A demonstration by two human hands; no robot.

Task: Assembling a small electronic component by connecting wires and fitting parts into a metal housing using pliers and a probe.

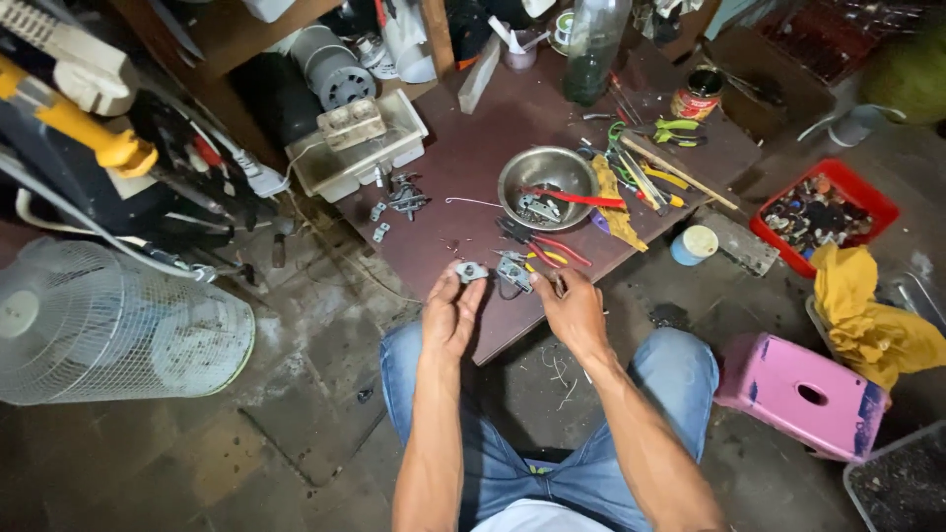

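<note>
While the left hand (451, 313) pinches a small grey metal part (471, 271) at its edges, the right hand (574, 310) closes on something too small to tell. Stiff and light, likely slippery, the part hovers near the steel bowl (548, 185) on the worktop (473, 148).

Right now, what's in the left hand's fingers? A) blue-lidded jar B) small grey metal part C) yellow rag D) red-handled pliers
B: the left hand pinches a small grey metal part above the edge of the low dark table, while the red-handled pliers lie on the table and the yellow rag lies beside the steel bowl.
</note>
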